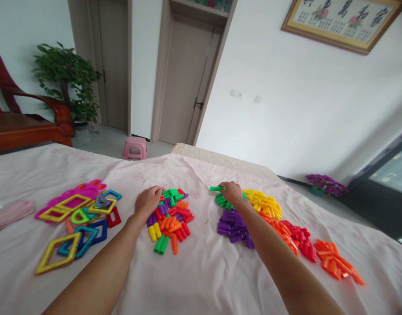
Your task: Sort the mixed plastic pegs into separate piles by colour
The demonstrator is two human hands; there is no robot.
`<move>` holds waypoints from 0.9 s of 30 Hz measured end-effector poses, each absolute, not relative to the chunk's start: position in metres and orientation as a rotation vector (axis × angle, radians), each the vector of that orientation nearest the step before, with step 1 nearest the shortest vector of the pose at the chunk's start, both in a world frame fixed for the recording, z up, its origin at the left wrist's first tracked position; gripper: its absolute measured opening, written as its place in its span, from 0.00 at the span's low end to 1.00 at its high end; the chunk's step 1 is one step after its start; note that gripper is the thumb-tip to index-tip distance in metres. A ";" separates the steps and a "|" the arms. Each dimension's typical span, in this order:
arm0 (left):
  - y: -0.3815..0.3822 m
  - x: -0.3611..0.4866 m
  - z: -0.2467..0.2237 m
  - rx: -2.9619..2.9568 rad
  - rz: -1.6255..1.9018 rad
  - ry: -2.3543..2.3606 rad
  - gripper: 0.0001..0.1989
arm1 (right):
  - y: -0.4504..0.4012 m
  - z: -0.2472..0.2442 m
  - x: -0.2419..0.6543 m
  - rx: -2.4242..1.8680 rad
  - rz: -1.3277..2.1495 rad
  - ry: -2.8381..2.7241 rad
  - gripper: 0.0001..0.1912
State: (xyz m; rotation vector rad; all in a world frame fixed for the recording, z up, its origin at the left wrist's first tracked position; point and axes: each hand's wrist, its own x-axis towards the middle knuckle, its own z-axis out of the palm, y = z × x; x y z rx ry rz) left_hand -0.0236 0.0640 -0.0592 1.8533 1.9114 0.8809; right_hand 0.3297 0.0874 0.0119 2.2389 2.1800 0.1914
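Note:
My right hand [231, 192] is closed on a green piece [216, 188], whose end sticks out to the left above the green pile [223, 201]. Below it lies a purple pile [232, 225]; yellow pieces [262, 202] are just to its right. Red pieces [299, 238] and orange pieces [335, 259] extend farther right. My left hand [149, 200] rests at the upper left edge of a mixed-colour pile [172, 218], fingers curled; what they hold, if anything, is hidden.
Magnetic frame shapes [59, 253] and a pink tray-like piece [69, 192] lie at the left on the pale bedcloth [174, 288]. A folded pink cloth [15, 213] is at the far left. Beyond the cloth's edge stands a pink stool [135, 148].

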 end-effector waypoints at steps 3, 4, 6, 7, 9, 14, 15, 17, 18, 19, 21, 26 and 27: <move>0.063 -0.023 -0.058 1.867 0.875 1.912 0.20 | 0.082 0.019 0.339 2.212 0.201 2.187 0.22; 0.063 -0.023 -0.058 1.869 0.871 1.915 0.20 | 0.079 0.021 0.341 2.204 0.196 2.188 0.23; 0.063 -0.024 -0.057 1.870 0.863 1.917 0.20 | 0.075 0.023 0.344 2.198 0.181 2.195 0.25; 0.062 -0.024 -0.057 1.869 0.862 1.917 0.20 | 0.073 0.023 0.345 2.204 0.178 2.199 0.26; 0.063 -0.024 -0.057 1.870 0.867 1.910 0.20 | 0.070 0.025 0.344 2.231 0.185 2.211 0.27; 0.063 -0.024 -0.058 1.858 0.880 1.908 0.20 | 0.065 0.022 0.318 2.236 0.149 2.355 0.28; 0.064 -0.024 -0.058 1.854 0.881 1.909 0.19 | 0.063 0.021 0.308 2.205 0.105 2.436 0.27; 0.064 -0.024 -0.059 1.848 0.885 1.905 0.19 | 0.058 0.016 0.283 2.100 -0.004 2.624 0.25; 0.064 -0.024 -0.059 1.845 0.889 1.902 0.19 | 0.055 0.013 0.270 2.029 -0.055 2.715 0.24; 0.065 -0.024 -0.059 1.842 0.893 1.899 0.19 | 0.051 0.011 0.256 1.955 -0.098 2.790 0.23; 0.065 -0.024 -0.060 1.839 0.896 1.894 0.18 | 0.047 0.006 0.231 1.846 -0.162 2.882 0.20; 0.066 -0.024 -0.062 1.847 0.912 1.883 0.18 | 0.049 -0.006 0.188 1.875 -0.178 2.799 0.17; 0.066 -0.024 -0.062 1.849 0.914 1.880 0.18 | 0.051 -0.008 0.183 1.893 -0.165 2.762 0.16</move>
